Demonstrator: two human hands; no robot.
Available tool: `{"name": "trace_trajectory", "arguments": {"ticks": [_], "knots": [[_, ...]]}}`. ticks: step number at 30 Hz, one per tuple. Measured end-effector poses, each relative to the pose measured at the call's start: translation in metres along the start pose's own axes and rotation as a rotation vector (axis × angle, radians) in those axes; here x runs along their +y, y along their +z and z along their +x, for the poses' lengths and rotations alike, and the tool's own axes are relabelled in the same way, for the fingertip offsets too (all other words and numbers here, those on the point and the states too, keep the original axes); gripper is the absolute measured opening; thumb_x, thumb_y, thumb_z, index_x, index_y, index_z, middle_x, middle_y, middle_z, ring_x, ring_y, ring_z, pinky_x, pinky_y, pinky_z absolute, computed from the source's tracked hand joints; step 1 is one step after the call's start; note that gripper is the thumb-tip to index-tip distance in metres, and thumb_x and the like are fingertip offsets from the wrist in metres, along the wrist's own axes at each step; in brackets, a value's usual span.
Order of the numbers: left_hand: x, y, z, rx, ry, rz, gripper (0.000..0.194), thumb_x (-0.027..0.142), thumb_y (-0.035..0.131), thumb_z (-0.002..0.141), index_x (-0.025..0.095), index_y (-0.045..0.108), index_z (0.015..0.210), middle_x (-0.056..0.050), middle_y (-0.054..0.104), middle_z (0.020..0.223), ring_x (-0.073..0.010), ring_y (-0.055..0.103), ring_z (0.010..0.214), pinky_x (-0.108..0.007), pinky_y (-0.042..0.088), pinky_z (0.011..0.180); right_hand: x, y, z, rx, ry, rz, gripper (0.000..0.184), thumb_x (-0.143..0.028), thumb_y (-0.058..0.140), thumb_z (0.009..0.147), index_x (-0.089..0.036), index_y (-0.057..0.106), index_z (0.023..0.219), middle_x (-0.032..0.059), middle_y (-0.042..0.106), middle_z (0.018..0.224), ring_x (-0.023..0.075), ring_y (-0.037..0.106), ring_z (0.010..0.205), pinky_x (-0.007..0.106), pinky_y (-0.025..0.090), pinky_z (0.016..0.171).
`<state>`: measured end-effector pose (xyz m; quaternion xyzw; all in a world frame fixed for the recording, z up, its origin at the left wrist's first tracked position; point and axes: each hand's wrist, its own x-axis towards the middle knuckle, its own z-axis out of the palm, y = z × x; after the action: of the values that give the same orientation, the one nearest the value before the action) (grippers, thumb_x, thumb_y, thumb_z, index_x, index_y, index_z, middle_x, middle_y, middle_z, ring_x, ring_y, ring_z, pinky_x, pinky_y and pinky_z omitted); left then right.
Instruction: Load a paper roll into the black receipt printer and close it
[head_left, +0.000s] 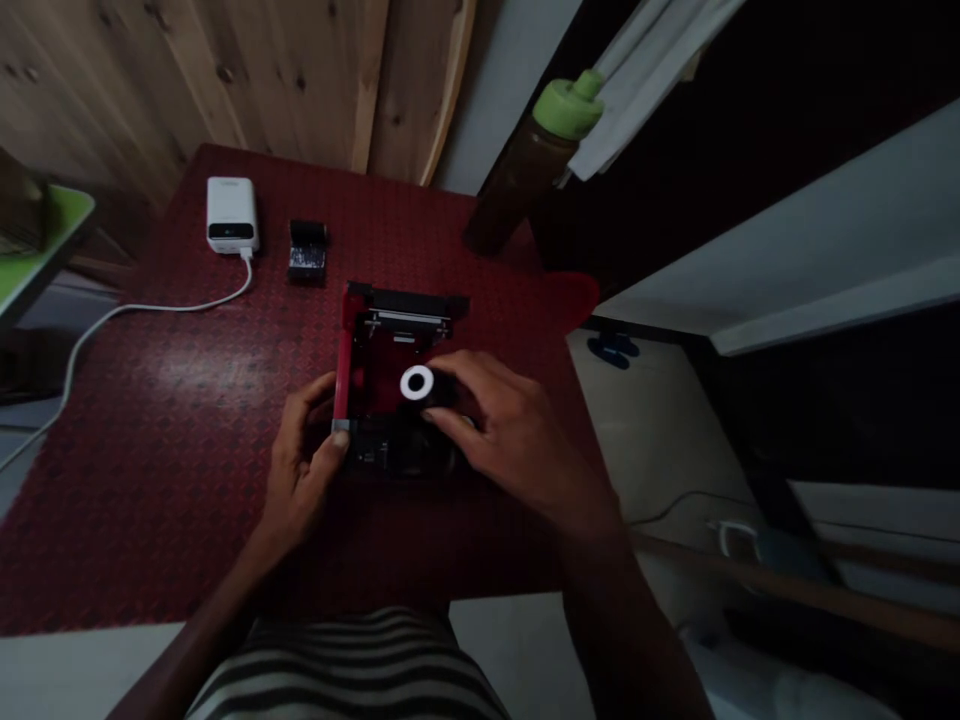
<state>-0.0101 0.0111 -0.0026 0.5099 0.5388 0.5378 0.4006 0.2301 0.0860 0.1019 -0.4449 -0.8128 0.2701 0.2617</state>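
Note:
A small red and black device (379,345) with its casing opened lies in the middle of a table under a dark red patterned cloth (187,420). My left hand (304,465) grips the device's near left corner, thumb on the red side wall. My right hand (499,425) is closed round a dark cylindrical part with a white ring-shaped end (417,384), held over the open inside of the device.
A white power bank (232,215) with a white cable (112,320) sits at the far left of the table, a small black module (307,250) beside it. A brown bottle with a green cap (529,165) stands at the far right edge. The floor lies to the right.

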Motion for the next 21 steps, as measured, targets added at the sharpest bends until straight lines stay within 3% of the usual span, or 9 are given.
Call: {"name": "trace_trajectory", "arguments": {"ticks": [6,11,16,21], "knots": [[0.002,0.000,-0.001,-0.026,-0.051,-0.065,0.058,0.050,0.063,0.109,0.026,0.057,0.161,-0.013,0.063,0.161,-0.0352,0.062,0.149,-0.054,0.051,0.121,-0.018,0.044,0.024,-0.151,-0.052,-0.406,0.030,0.004,0.065,0.097,-0.022,0.070,0.111,0.0080,0.080,0.107,0.0263,0.074,0.103,0.041,0.059,0.093],[0.004,-0.001,-0.002,-0.034,-0.081,-0.085,0.060,0.051,0.065,0.108,0.026,0.056,0.161,-0.015,0.063,0.162,-0.0367,0.060,0.152,-0.057,0.049,0.124,-0.032,0.051,0.042,-0.290,0.047,-0.570,0.031,0.005,0.063,0.097,-0.017,0.073,0.116,0.0125,0.082,0.112,0.0299,0.075,0.110,0.042,0.058,0.096],[0.005,-0.001,-0.002,-0.028,-0.092,-0.070,0.060,0.051,0.065,0.108,0.026,0.057,0.161,-0.014,0.062,0.162,-0.0369,0.061,0.150,-0.057,0.050,0.123,-0.034,0.056,0.058,-0.423,0.154,-0.637,0.032,-0.002,0.058,0.104,-0.015,0.075,0.127,0.0161,0.082,0.113,0.0318,0.080,0.105,0.041,0.059,0.088],[0.008,-0.001,-0.003,-0.024,-0.091,-0.059,0.059,0.051,0.065,0.107,0.026,0.057,0.161,-0.014,0.062,0.161,-0.0369,0.061,0.149,-0.057,0.050,0.123,-0.031,0.060,0.065,-0.454,0.185,-0.609,0.034,-0.005,0.054,0.106,-0.014,0.075,0.131,0.0189,0.081,0.118,0.0332,0.080,0.108,0.043,0.061,0.092]]}}
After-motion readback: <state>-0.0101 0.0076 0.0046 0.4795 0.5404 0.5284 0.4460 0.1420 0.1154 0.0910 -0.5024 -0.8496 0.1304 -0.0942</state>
